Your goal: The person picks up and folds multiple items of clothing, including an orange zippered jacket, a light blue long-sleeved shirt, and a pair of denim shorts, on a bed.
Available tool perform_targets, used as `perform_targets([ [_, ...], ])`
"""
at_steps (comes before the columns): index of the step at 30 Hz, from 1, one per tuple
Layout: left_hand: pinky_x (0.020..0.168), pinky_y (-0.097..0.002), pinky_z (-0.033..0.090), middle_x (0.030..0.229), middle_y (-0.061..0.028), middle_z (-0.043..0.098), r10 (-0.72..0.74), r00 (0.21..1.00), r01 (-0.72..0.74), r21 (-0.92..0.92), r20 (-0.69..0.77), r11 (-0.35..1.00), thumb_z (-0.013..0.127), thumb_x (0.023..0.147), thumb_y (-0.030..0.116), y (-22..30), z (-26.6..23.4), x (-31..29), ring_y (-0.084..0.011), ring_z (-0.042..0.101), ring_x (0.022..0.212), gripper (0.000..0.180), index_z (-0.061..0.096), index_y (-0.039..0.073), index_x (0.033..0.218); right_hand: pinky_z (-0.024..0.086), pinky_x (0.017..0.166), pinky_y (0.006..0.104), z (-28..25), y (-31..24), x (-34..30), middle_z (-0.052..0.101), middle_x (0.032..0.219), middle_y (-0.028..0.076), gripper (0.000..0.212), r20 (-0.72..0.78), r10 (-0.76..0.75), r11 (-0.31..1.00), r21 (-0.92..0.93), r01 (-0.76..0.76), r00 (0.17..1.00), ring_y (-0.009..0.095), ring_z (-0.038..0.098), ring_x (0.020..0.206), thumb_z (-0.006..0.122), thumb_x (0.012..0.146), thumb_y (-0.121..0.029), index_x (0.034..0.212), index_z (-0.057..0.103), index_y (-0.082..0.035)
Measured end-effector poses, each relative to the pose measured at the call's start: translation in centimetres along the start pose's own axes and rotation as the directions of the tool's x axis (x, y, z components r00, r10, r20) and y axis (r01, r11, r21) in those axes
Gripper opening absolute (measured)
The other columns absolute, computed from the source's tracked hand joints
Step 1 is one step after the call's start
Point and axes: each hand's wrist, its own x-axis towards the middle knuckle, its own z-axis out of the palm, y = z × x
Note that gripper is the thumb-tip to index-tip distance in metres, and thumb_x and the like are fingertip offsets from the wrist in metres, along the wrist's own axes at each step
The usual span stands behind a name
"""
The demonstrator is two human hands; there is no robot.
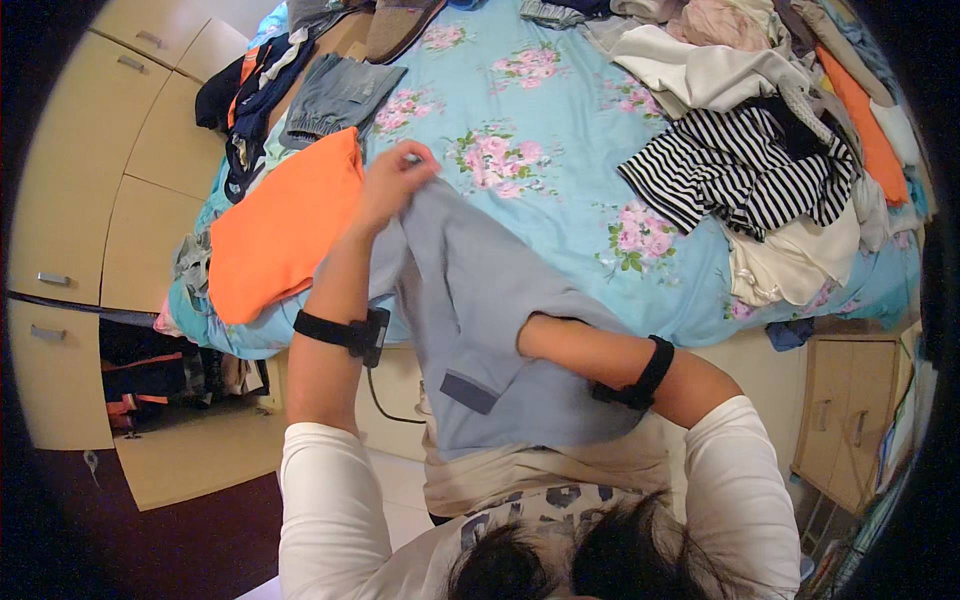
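Note:
A grey-blue garment (pixel 480 290) with a small dark rectangular patch (pixel 468 392) hangs in front of my body, at the near edge of the bed. My left hand (pixel 398 185) pinches its upper corner, thumb and fingers pressed together. Through an opening in the cloth goes my right forearm (pixel 590 348); the right hand is inside the garment, its fingers hidden. Beside my left wrist lies a folded orange garment (pixel 285 235) on the bed.
The bed has a light blue flowered sheet (pixel 560 200). Clothes pile up at the right, among them a black-and-white striped garment (pixel 740 165). Grey-green elastic-edged clothing (pixel 340 100) lies at the far left. Wooden cabinets (pixel 75 160) stand left, a small cabinet (pixel 845 420) right.

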Motion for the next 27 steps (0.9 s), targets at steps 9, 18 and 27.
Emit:
perform_targets([
  [9,0.055,-0.0172,0.037,0.078,-0.0027,0.056,-0.048,0.992,-0.038,-0.654,-0.113,0.756,0.054,0.076,0.012,-0.7,0.4,1.8,-0.0077,0.051,0.068,0.034,0.043,0.007,0.108,0.037,0.081,0.0295,-4.4,2.8,3.3,0.050,0.099,0.014,0.029,0.245,-0.167,0.916,-0.321,0.242,0.955,0.024,0.046,0.092,0.044,0.079,-0.019,0.100,0.048,0.001],
  [18,0.053,-0.0191,0.038,0.076,-0.0012,0.056,-0.223,0.947,0.274,-0.217,0.231,0.937,0.048,0.081,0.028,-2.3,3.0,-7.5,-0.0068,0.049,0.062,0.027,0.052,0.005,0.094,0.037,0.081,0.0286,-6.7,9.9,6.0,0.050,0.101,0.012,0.027,-0.242,0.157,0.986,-0.007,-0.164,0.957,0.020,0.046,0.094,0.042,0.080,-0.018,0.101,0.048,-0.002],
  [27,0.054,-0.0172,0.034,0.068,0.0049,0.044,-0.173,0.934,0.256,-0.247,0.313,0.935,0.060,0.074,0.018,-2.0,8.6,-13.9,-0.0042,0.040,0.061,0.019,0.050,0.005,0.083,0.036,0.083,0.0291,-8.2,8.5,4.8,0.049,0.103,0.008,0.026,-0.225,0.159,0.894,-0.381,-0.238,0.961,0.019,0.046,0.097,0.041,0.082,-0.018,0.105,0.047,-0.007],
])
